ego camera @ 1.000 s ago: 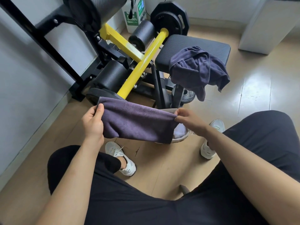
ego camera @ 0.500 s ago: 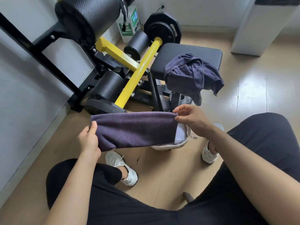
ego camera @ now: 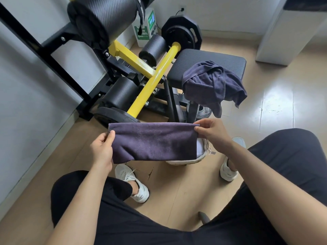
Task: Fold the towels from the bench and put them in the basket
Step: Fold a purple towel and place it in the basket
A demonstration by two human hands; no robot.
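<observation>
While both forearms reach forward, the left hand point(ego camera: 101, 151) and right hand point(ego camera: 211, 132) each pinch an end of the folded purple towel point(ego camera: 154, 141), stretched flat above the basket point(ego camera: 201, 157), another towel point(ego camera: 212, 85) crumpled on the bench point(ego camera: 203, 61).

"100%" on green-white box point(ego camera: 145, 30)

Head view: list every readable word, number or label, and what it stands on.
"0%", end of a white figure, leading digits unclear: green label on the white box.
Small line beneath it: blurred.
Raised lettering on the weight plate under the bench: unreadable.
</observation>
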